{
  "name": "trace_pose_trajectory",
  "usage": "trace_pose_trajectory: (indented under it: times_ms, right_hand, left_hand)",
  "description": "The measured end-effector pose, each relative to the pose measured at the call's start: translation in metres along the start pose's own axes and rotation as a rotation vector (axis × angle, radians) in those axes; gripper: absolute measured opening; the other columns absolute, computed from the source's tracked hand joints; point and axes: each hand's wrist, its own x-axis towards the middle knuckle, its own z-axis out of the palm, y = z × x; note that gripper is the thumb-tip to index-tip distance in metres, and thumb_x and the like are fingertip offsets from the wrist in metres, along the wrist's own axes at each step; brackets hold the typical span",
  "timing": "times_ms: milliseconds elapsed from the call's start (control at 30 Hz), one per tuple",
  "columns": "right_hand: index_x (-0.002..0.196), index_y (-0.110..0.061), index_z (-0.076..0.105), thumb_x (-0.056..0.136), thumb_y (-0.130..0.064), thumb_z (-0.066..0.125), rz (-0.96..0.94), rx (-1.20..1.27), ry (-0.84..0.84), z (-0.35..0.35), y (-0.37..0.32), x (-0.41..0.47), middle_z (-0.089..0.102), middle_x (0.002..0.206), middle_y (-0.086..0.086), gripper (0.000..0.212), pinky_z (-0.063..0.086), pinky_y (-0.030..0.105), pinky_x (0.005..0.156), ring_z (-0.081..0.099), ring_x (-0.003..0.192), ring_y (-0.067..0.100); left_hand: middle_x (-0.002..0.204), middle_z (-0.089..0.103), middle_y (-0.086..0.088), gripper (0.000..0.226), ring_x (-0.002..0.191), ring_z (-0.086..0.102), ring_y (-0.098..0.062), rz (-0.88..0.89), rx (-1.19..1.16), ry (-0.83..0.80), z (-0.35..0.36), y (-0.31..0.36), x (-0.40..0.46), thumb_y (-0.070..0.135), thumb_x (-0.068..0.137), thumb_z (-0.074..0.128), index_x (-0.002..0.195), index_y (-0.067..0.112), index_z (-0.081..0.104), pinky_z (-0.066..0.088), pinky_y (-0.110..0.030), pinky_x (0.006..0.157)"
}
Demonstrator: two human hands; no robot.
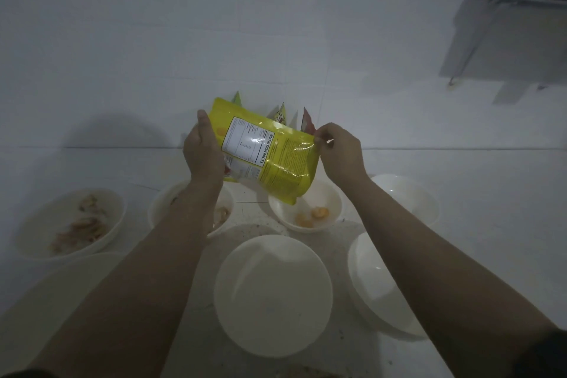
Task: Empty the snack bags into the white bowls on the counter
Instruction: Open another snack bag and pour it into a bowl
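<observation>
Holding the yellow snack bag (270, 156) above the counter (460, 169), we keep it tilted with its lower corner pointing down into the far middle white bowl (333, 196). Our left hand (204, 153) grasps the bag's left end, fingers wrapped behind the bag and thumb extended upward along its edge. Our right hand (339, 152) pinches the bag's right edge between thumb and fingertips. The bag's back panel faces us, showing a white nutrition facts table.

Inside the bowl under the bag lie a few orange snack pieces (311, 215). To the left of that bowl, a second bowl (162, 209) sits partly hidden by our left forearm and holds some pale pieces. At the far left, a third bowl (116, 218) contains light brown snacks. At the far right stands a white bowl (411, 199) whose contents we cannot make out. Nearer to us, a large white bowl (273, 294) sits in the middle, and another white bowl (374, 285) sits to its right, partly covered by our right forearm.

Behind the yellow bag, three more snack bags (281, 115) lean against the white tiled wall (184, 40); only their top corners are visible. At the upper right, a grey metal unit (506, 24) hangs on the wall.
</observation>
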Motion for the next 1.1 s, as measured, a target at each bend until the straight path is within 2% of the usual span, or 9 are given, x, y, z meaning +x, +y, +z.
trace_pose_trajectory:
  times_ms: [100,200,367,500,600,767,833,933,1100]
  right_hand:
    - [0.092,-0.007,0.066,0.091,-0.005,0.055,-0.020,-0.027,0.029,0.002,0.001,0.000,0.064,0.088,0.000,0.011,0.040,0.010,0.061,0.053,0.077,0.013]
    - [0.088,-0.011,0.065,0.091,-0.004,0.056,-0.027,0.006,0.051,0.005,0.003,-0.006,0.064,0.086,-0.003,0.012,0.035,0.002,0.060,0.053,0.075,0.012]
    - [0.088,-0.010,0.066,0.090,-0.002,0.056,-0.001,0.040,0.081,0.009,0.010,-0.011,0.064,0.085,-0.002,0.012,0.034,0.005,0.061,0.054,0.078,0.015]
    - [0.089,-0.009,0.065,0.090,-0.003,0.055,0.007,0.051,0.065,0.010,0.011,-0.011,0.065,0.087,-0.002,0.012,0.034,0.004,0.061,0.054,0.078,0.015]
    - [0.091,-0.008,0.064,0.092,-0.005,0.055,-0.015,0.034,0.080,0.011,0.007,-0.005,0.065,0.090,0.000,0.010,0.033,0.010,0.061,0.053,0.078,0.015]
    - [0.095,-0.003,0.064,0.094,-0.003,0.054,-0.010,0.079,0.075,0.013,-0.001,0.000,0.063,0.094,0.004,0.010,0.035,0.000,0.053,0.053,0.077,0.017]
    - [0.096,-0.003,0.064,0.094,-0.004,0.054,-0.001,0.122,0.100,0.015,-0.005,0.002,0.063,0.093,0.003,0.010,0.039,0.003,0.054,0.054,0.078,0.017]
    - [0.093,-0.004,0.064,0.091,-0.004,0.055,0.002,0.124,0.076,0.021,-0.005,0.004,0.062,0.088,0.000,0.009,0.040,0.018,0.068,0.056,0.081,0.016]
    - [0.088,-0.005,0.065,0.090,-0.005,0.059,-0.004,0.108,0.039,0.021,-0.003,0.003,0.066,0.088,0.004,0.006,0.042,0.019,0.068,0.057,0.075,0.015]
  left_hand:
    - [0.056,0.050,0.008,0.055,0.055,0.047,-0.012,0.013,-0.009,0.003,-0.001,0.004,0.000,0.050,0.101,0.033,0.054,0.023,0.042,0.042,-0.033,0.066]
    - [0.055,0.047,0.007,0.054,0.053,0.044,-0.011,0.032,0.003,0.007,-0.002,0.006,-0.001,0.050,0.101,0.032,0.055,0.022,0.040,0.038,-0.031,0.061]
    - [0.061,0.046,-0.001,0.054,0.059,0.043,-0.017,0.048,0.011,-0.018,0.000,0.001,-0.001,0.057,0.097,0.032,0.063,0.017,0.041,0.039,-0.034,0.063]
    - [0.059,0.044,0.002,0.055,0.059,0.042,-0.018,0.056,0.026,-0.029,-0.001,0.000,0.002,0.059,0.096,0.032,0.059,0.020,0.037,0.038,-0.033,0.063]
    - [0.056,0.049,0.008,0.055,0.057,0.046,-0.015,0.054,0.012,-0.022,-0.002,0.005,0.004,0.054,0.099,0.032,0.055,0.022,0.043,0.039,-0.032,0.063]
    - [0.059,0.057,0.007,0.056,0.059,0.054,-0.015,0.031,0.010,-0.006,-0.006,0.004,0.009,0.053,0.100,0.030,0.056,0.023,0.049,0.047,-0.035,0.069]
    - [0.061,0.058,0.007,0.056,0.060,0.056,-0.015,0.007,0.002,0.005,-0.009,0.003,0.009,0.054,0.100,0.029,0.057,0.023,0.048,0.050,-0.037,0.072]
    - [0.063,0.059,0.006,0.056,0.064,0.057,-0.016,0.004,0.006,0.026,-0.011,0.003,0.011,0.055,0.099,0.029,0.057,0.023,0.047,0.050,-0.038,0.074]
    - [0.061,0.055,0.007,0.055,0.062,0.053,-0.015,0.008,0.002,0.035,-0.012,0.005,0.012,0.055,0.099,0.031,0.056,0.022,0.043,0.046,-0.034,0.070]
